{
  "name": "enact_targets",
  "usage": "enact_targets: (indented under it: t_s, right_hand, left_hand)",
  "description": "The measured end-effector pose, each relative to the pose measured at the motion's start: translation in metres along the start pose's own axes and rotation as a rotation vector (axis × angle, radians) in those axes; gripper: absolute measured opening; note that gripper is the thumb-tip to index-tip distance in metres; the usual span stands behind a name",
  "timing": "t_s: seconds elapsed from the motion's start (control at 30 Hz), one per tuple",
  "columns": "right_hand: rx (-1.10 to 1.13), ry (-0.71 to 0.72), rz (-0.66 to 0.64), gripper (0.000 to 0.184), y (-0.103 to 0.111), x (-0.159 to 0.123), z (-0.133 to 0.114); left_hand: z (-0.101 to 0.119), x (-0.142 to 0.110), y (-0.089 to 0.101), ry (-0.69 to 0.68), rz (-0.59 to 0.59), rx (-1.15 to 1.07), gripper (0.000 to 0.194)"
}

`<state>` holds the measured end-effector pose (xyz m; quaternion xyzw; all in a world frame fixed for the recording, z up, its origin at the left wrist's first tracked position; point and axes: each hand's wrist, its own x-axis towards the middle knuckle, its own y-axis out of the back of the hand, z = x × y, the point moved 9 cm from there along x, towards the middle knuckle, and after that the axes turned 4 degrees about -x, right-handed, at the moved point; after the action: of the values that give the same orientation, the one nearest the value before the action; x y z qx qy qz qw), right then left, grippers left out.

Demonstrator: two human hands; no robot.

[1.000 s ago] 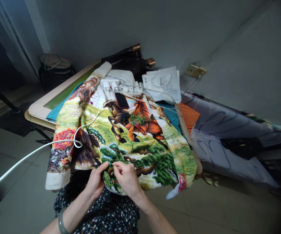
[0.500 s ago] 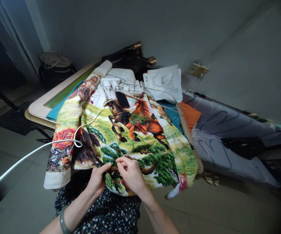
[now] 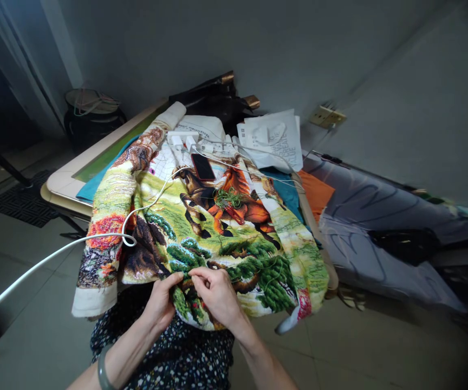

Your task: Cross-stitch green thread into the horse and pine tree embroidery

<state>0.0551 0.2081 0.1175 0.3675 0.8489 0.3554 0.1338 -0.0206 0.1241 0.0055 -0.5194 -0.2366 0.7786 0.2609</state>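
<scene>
We seem mid-stitch: our left hand (image 3: pixel 161 304) grips the embroidered cloth (image 3: pixel 213 246), our right hand (image 3: pixel 216 295) pinches — on what, we cannot tell; the next move calls for tautness.

The table (image 3: pixel 64 181) bears teal cloth (image 3: pixel 89 190) under embroidered fabric (image 3: pixel 252 271)

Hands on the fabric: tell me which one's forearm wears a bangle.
The left hand: a greyish bangle circles its forearm. The right hand, pinched just beside it over the fabric, shows a bare wrist and forearm.
</scene>
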Motion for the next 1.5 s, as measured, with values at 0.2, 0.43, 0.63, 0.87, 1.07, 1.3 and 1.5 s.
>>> enact_targets:
  t_s: [0.2,0.43,0.63,0.87,1.07,1.3,1.5]
  right_hand:
    - [-0.029,0.012,0.005,0.026,0.002,0.001,-0.003]
    - [-0.185,0.035,-0.004,0.027,-0.004,0.001,-0.005]
    - [-0.495,0.090,-0.069,0.025,-0.013,0.002,-0.018]
    - [-0.581,0.119,-0.163,0.024,-0.019,0.004,-0.022]
    - [-0.413,0.082,-0.128,0.024,-0.010,0.007,-0.015]
    - [-0.128,0.053,-0.088,0.026,-0.001,0.007,-0.002]
    - [-0.134,0.064,-0.057,0.027,-0.002,0.005,-0.002]
  left_hand:
    - [0.001,0.000,-0.001,0.006,-0.009,-0.031,0.019]
    - [-0.002,0.002,0.002,0.001,-0.028,-0.043,0.019]
    - [-0.003,0.004,0.005,0.003,-0.038,-0.051,0.016]
    - [-0.004,0.004,0.003,0.001,-0.071,-0.047,0.015]
    - [-0.002,0.003,0.003,-0.010,-0.042,-0.034,0.017]
    - [-0.002,0.002,0.003,0.008,-0.027,-0.054,0.015]
    - [-0.002,0.000,0.001,0.018,-0.031,-0.056,0.015]
